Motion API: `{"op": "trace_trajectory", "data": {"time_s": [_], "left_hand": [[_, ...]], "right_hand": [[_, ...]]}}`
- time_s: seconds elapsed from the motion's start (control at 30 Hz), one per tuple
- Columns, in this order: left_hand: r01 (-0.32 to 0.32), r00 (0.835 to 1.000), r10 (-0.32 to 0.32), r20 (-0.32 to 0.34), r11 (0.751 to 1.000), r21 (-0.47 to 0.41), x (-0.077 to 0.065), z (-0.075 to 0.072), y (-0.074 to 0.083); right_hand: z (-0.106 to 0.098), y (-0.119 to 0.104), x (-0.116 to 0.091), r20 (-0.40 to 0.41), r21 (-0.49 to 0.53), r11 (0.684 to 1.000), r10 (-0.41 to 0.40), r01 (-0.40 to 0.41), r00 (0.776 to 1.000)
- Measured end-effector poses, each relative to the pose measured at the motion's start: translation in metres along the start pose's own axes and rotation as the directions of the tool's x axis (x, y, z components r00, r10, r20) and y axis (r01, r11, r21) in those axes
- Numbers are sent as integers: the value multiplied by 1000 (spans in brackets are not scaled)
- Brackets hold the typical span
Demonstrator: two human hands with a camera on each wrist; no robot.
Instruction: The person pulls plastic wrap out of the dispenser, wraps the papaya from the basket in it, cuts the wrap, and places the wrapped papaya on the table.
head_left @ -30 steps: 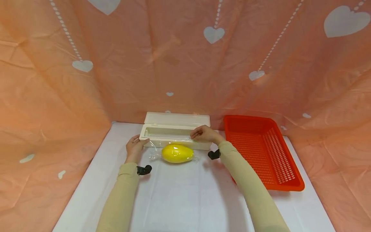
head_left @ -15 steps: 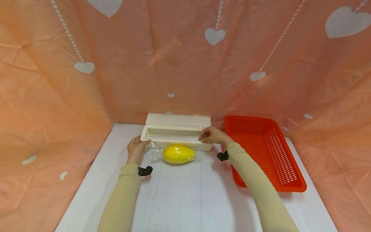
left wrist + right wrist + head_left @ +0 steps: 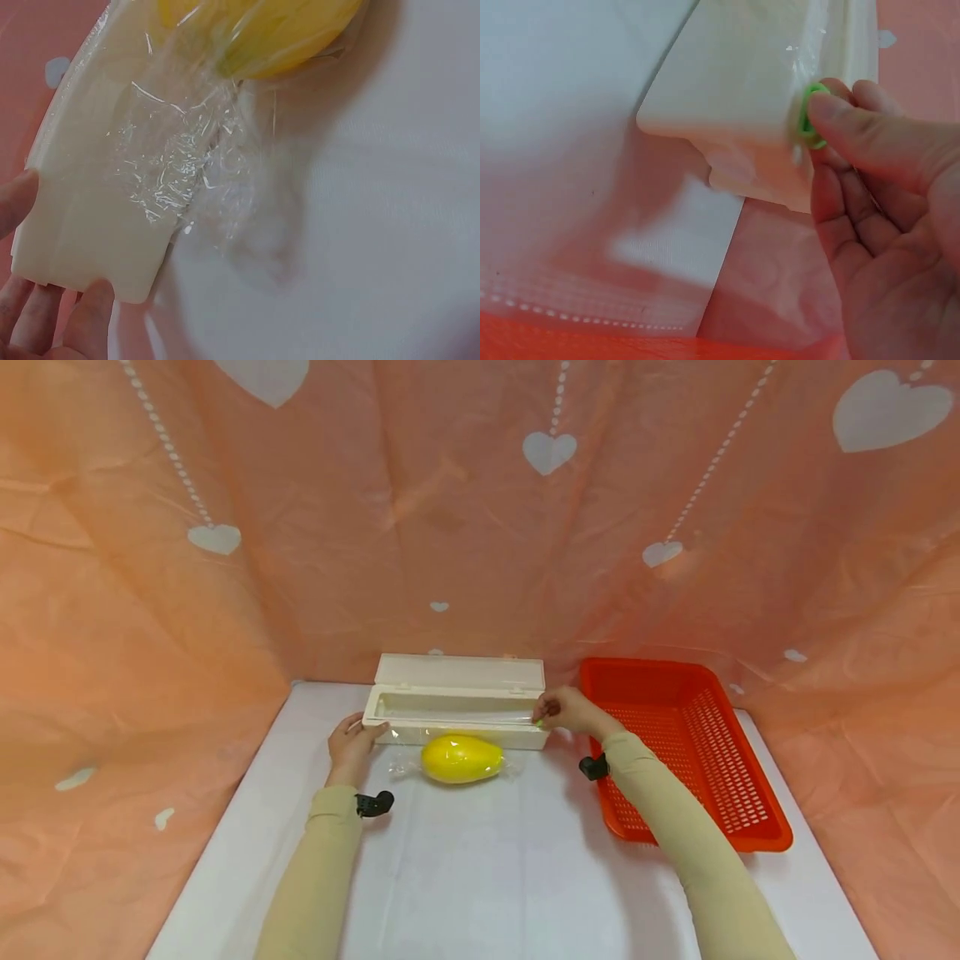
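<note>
Beige sleeves (image 3: 307, 877) reached over the white desk (image 3: 450, 877), a red basket (image 3: 742, 743) standing to the right. Ahead, just in front of the box (image 3: 517, 739), lay the yellow fruit (image 3: 461, 758) in crumpled clear film (image 3: 180, 172). The fruit looked smooth and firm, likely slick and apt to roll, so best cupped around its fat middle; the film, thin and clingy, seemed too flimsy at its loose ends to lift by. The left hand (image 3: 350, 747) gripped the box's left end, thumb on the front edge and fingers at the end wall. The right hand (image 3: 572, 708) made a narrow pinch on a green slider (image 3: 808, 124) at the right end of the box's top front edge; so small a piece probably called for just that thumb-and-fingertip hold. The box itself seemed stiff, hollow and light, likely to skid unless steadied by an end. Its lid (image 3: 459, 672) stood open behind, before peach cloth (image 3: 480, 527) printed with hearts.
</note>
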State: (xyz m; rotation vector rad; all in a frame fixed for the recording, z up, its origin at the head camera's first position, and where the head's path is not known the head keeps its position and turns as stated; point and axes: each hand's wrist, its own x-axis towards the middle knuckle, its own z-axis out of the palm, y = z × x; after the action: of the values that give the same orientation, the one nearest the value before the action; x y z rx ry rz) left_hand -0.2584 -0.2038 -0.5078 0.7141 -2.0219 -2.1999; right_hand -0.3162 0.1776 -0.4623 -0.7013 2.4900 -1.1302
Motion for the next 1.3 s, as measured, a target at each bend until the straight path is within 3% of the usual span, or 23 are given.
{"op": "trace_trajectory", "data": {"time_s": [0.33,0.47,0.6,0.77,0.93,1.1,1.3], "left_hand": [[-40,999,40,4,998,52,1,-5,-4],[-38,999,37,22,998,55,-1,-5,-5],[-46,998,44,37,997,59,2,-4,-4],[-30,997,24,67,996,88,4,-8,0],[-21,992,10,124,996,88,-4,-11,5],[18,993,-24,116,998,52,-14,-11,4],[48,988,-47,149,999,-2,-23,-16,-6]], "right_hand": [[2,-20,-1,-16,13,997,78,-78,997],[7,-31,-2,-49,165,978,140,-131,989],[13,-37,0,-53,349,930,144,-117,988],[20,-48,-2,-115,506,856,191,-108,975],[36,-52,-12,-151,624,779,200,-63,968],[58,-49,-28,-190,612,787,235,-72,953],[93,-41,-41,-300,586,806,313,-84,901]]}}
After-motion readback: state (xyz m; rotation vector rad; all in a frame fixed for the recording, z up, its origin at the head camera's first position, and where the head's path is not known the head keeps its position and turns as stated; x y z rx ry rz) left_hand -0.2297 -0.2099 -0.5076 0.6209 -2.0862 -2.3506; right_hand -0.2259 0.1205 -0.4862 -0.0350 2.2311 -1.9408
